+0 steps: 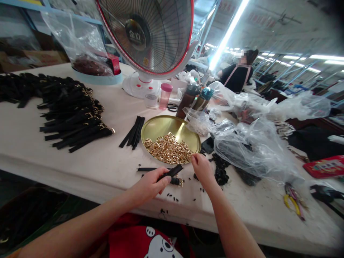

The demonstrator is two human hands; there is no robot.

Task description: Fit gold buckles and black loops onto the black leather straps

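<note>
Centrally, gold buckles [169,148] in a tray [156,124], black strap [175,170] in left hand [152,183]; right hand [202,169], grip unclear.

Bare forearms [231,222] extend from the near side; the left hand [153,183] grips, and the right hand [202,168] is curled, fingers bunched.

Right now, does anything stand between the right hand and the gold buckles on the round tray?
Nothing visible does. The right hand is at the right rim of the round tray, beside the gold buckles. The clear plastic lies beyond the hand; the black strap in the left hand is to the left.
</note>
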